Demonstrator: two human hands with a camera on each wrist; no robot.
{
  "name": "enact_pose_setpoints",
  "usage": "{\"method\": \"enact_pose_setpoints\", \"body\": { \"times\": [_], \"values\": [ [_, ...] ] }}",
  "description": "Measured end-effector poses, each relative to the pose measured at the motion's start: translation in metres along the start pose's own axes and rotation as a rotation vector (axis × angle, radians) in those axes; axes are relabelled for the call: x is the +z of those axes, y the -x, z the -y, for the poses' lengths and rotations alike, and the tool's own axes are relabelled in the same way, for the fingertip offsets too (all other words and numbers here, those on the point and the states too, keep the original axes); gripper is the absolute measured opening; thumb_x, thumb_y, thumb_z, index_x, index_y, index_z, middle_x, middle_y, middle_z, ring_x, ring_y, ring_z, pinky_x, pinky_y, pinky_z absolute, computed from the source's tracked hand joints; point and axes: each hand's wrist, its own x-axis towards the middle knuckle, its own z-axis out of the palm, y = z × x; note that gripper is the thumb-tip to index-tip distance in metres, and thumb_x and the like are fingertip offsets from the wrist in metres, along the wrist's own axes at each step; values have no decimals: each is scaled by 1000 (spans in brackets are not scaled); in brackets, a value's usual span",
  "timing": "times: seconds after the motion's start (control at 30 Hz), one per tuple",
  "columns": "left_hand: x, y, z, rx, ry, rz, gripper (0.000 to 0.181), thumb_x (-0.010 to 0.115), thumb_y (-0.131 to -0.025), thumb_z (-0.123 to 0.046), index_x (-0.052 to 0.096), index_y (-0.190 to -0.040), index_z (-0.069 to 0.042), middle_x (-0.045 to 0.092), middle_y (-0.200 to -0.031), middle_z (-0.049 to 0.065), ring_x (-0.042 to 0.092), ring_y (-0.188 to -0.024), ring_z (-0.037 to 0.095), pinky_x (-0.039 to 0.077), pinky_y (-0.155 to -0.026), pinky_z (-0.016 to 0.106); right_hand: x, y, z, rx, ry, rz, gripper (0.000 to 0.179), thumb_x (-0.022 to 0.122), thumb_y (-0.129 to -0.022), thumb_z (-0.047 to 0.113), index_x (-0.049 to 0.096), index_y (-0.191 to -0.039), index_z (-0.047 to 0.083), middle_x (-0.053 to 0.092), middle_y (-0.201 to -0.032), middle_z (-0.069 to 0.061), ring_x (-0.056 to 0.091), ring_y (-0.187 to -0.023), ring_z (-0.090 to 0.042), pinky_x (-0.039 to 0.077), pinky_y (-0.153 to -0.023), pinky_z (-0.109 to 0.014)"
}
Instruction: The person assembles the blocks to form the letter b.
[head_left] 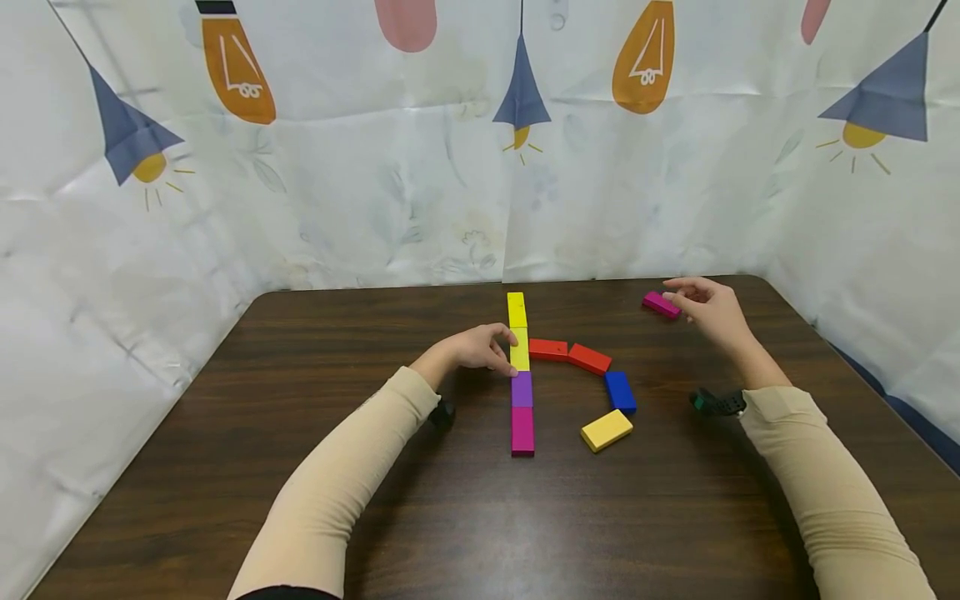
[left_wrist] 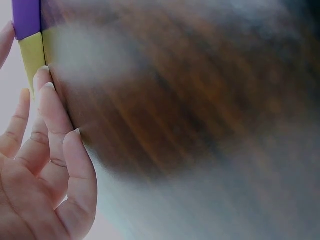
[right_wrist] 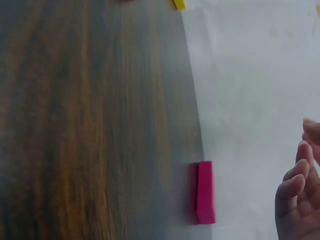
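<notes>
Four blocks form a straight column: a far yellow block (head_left: pixel 517 310), a second yellow block (head_left: pixel 522 354), a purple block (head_left: pixel 521 389) and a near magenta block (head_left: pixel 522 432). My left hand (head_left: pixel 477 347) is at the column's left side, fingertips right at the second yellow block and thumb beside the purple one. Those fingers are fairly straight in the left wrist view. At the back right lies a loose magenta block (head_left: pixel 661 305). Beside it is my right hand (head_left: pixel 708 314), its fingers loosely bent; in the right wrist view a gap separates them from the block.
Right of the column, a first red block (head_left: pixel 548 350), a second red block (head_left: pixel 590 359), a blue block (head_left: pixel 620 392) and a pale yellow block (head_left: pixel 607 431) make a curve. The brown table (head_left: pixel 300 400) ends at a printed curtain (head_left: pixel 337 192).
</notes>
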Motion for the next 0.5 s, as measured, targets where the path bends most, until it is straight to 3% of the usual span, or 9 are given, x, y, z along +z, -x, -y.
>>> {"method": "enact_pose_setpoints", "body": {
  "times": [0.13, 0.37, 0.5],
  "values": [
    [0, 0, 0, 3, 6, 3, 50, 77, -92, -12, 50, -132, -1, 63, -89, 7, 53, -78, 15, 43, -73, 24, 0, -6, -11, 62, -56, -16, 45, 64, -103, 26, 58, -138, -2, 58, -91, 13, 54, -77, -12, 49, -66, -22],
    [0, 0, 1, 29, 13, 8, 49, 77, -92, -9, 50, -132, 1, 63, -86, 6, 53, -74, 13, 42, -72, 24, 1, -13, -23, 139, 2, -9, 51, 62, -104, 31, 56, -140, -6, 60, -99, -5, 57, -77, -21, 50, -69, -25],
    [0, 0, 1, 33, 11, 9, 49, 77, -92, -9, 50, -132, 1, 63, -86, 6, 53, -74, 13, 42, -72, 24, 2, -17, -31, 223, 2, 20, 54, 62, -104, 30, 53, -141, -8, 58, -101, -4, 55, -78, -15, 50, -69, -23]
  ]
}}
